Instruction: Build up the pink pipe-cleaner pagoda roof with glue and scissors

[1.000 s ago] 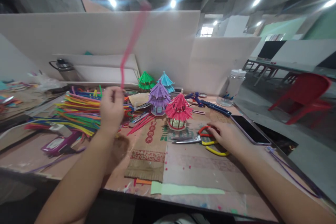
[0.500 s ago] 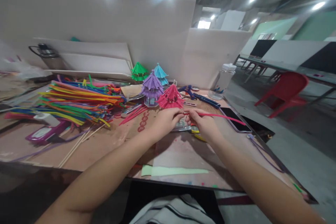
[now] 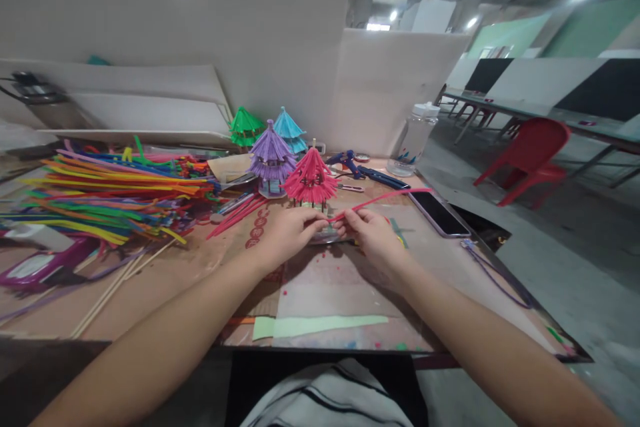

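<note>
My left hand (image 3: 290, 232) and my right hand (image 3: 373, 237) meet at the middle of the table, both pinching one pink pipe cleaner (image 3: 385, 198). Its free end runs up and right toward a black phone (image 3: 440, 213). Just beyond my fingers stands a small pink pagoda (image 3: 311, 179) made of pipe cleaners. A purple pagoda (image 3: 271, 159), a blue one (image 3: 289, 128) and a green one (image 3: 244, 125) stand behind it. A metal tool under my hands is mostly hidden.
A big heap of coloured pipe cleaners (image 3: 110, 193) fills the left of the table, with thin wooden sticks (image 3: 120, 277) in front. A clear jar (image 3: 415, 147) and blue tools (image 3: 367, 170) sit at the back right. A green paper strip (image 3: 320, 325) lies near the front edge. White boards wall the back; a red chair (image 3: 530, 157) stands at right.
My left hand brought the pink pipe cleaner down from the air to the table's middle. My right hand left the pliers and took hold of it. The view tilted down.
</note>
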The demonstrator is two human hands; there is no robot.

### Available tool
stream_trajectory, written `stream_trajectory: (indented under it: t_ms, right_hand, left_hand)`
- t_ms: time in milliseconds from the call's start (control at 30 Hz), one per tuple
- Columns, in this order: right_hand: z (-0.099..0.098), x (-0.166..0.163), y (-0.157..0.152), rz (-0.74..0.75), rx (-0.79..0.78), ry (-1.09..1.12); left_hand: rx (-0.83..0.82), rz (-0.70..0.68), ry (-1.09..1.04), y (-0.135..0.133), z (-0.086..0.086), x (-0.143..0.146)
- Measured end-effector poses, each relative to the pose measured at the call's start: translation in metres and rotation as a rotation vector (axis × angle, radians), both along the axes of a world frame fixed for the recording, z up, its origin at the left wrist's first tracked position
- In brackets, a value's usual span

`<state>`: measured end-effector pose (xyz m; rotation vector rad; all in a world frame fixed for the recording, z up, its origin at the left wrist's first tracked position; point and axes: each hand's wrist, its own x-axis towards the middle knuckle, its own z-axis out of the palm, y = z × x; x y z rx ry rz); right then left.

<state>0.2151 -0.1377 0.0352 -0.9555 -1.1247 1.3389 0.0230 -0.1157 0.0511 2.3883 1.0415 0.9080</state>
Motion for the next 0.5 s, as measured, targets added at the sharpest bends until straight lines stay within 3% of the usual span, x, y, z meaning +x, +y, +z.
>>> stream_trajectory:
  t_ms: [200,333,500]
  right_hand:
    - [0.017,0.018,0.002,-0.085,0.054,-0.055]
    - [0.016,0.019,-0.008,0.096,0.048,-0.353]
    - [0.002,0.009,-0.015,0.397,0.096,-0.484]
  left_hand:
    - [0.019,0.043,0.005,0.008,0.015,-0.013]
    - [-0.052,0.088,0.042,0.013,0.013,-0.016]
    - [-0.156,0.044,0.099,0.019,-0.002,-0.012]
